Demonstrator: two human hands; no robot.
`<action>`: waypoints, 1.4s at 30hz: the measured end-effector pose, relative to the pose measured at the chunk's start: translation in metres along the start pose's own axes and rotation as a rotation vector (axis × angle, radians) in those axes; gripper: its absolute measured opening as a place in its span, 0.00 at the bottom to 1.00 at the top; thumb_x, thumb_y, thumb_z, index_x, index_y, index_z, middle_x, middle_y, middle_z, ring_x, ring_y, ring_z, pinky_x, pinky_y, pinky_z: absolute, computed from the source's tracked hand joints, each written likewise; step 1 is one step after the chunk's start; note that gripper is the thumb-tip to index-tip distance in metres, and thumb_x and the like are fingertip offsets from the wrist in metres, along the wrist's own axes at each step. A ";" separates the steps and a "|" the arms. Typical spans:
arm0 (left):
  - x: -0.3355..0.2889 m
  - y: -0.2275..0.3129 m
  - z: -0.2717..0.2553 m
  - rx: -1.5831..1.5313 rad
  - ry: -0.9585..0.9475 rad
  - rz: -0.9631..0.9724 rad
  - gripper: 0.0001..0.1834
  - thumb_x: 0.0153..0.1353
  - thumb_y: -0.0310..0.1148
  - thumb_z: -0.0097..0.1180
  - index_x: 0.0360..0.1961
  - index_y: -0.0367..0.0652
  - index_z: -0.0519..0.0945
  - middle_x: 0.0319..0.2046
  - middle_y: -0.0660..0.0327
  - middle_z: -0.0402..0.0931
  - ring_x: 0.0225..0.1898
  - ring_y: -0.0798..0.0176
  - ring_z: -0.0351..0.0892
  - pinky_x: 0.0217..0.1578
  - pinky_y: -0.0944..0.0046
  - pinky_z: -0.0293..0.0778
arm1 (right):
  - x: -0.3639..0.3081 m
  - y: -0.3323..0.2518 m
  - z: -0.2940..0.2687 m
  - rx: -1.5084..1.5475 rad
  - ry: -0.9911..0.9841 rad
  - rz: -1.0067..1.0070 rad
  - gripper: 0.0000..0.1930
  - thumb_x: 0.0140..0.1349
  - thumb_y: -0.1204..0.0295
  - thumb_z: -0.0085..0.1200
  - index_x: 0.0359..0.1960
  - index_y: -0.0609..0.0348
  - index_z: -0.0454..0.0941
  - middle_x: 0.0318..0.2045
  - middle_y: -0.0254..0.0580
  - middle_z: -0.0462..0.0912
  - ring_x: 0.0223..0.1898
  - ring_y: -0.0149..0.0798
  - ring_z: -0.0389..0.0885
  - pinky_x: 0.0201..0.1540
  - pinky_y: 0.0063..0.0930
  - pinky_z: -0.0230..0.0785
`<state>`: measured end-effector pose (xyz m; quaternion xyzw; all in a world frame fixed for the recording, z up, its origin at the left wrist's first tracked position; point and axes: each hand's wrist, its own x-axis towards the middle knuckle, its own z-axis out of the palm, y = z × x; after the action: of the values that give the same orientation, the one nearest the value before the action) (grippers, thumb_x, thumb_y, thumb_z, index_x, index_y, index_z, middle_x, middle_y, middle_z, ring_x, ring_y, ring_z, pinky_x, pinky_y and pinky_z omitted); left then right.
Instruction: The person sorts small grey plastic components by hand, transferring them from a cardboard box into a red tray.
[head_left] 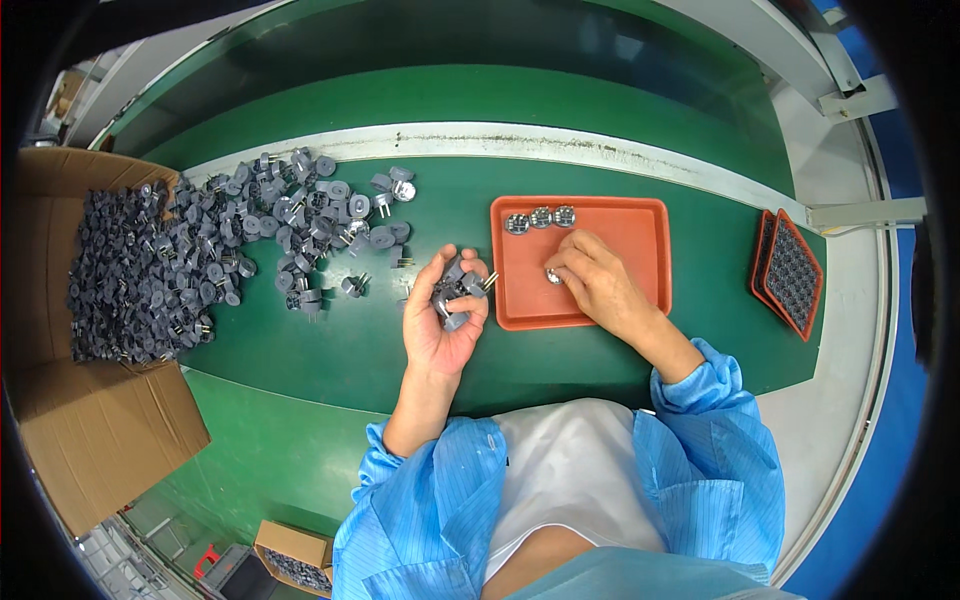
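Observation:
My left hand (440,325) is turned palm up, its fingers curled round several small grey round plug-like parts (455,318) with metal pins. Over an orange-red tray (640,315), my right hand (598,280) pinches one small round part (553,276) whose shiny face shows between thumb and fingertips. Three like parts (541,217) sit in a row at the tray's far left corner, shiny faces up. The rest of the tray's floor shows bare orange beside my right hand.
A heap of grey plug-like parts (300,215) spreads over the green bench (340,365) to the left, spilling from a cardboard box (110,420). At the right, two orange trays (793,275) lean, the front one filled with parts. A smaller box (292,555) stands below, lower left.

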<state>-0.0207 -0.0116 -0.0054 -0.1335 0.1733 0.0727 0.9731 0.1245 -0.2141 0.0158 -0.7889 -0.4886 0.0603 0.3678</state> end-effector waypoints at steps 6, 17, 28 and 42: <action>-0.010 -0.010 0.014 -0.065 0.045 0.003 0.10 0.69 0.24 0.57 0.50 0.37 0.78 0.54 0.51 0.73 0.54 0.59 0.76 0.36 0.65 0.80 | 0.004 0.015 -0.032 -0.163 -0.036 0.149 0.06 0.61 0.82 0.58 0.39 0.61 0.80 0.38 0.48 0.80 0.42 0.56 0.82 0.44 0.45 0.76; -0.006 -0.017 0.004 -0.001 0.033 0.009 0.14 0.69 0.20 0.55 0.54 0.39 0.78 0.63 0.45 0.71 0.64 0.51 0.73 0.59 0.54 0.81 | 0.001 0.015 -0.032 0.034 -0.146 0.137 0.03 0.58 0.80 0.64 0.32 0.63 0.82 0.35 0.43 0.81 0.41 0.45 0.83 0.43 0.37 0.77; -0.001 -0.033 0.005 0.082 0.017 -0.001 0.13 0.70 0.20 0.55 0.54 0.41 0.76 0.62 0.49 0.73 0.64 0.54 0.73 0.51 0.58 0.82 | 0.027 0.046 -0.037 -0.367 0.231 0.016 0.06 0.53 0.75 0.68 0.29 0.58 0.82 0.30 0.38 0.76 0.37 0.45 0.77 0.41 0.39 0.72; 0.004 -0.060 -0.001 0.663 -0.165 0.239 0.12 0.68 0.13 0.54 0.43 0.43 0.77 0.64 0.52 0.72 0.67 0.55 0.73 0.43 0.67 0.79 | -0.013 -0.026 0.002 0.935 0.029 0.413 0.12 0.65 0.80 0.64 0.49 0.61 0.79 0.35 0.33 0.85 0.34 0.21 0.82 0.36 0.19 0.76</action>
<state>-0.0055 -0.0684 0.0064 0.2166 0.1226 0.1362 0.9589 0.0977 -0.2165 0.0275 -0.6210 -0.2382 0.3328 0.6685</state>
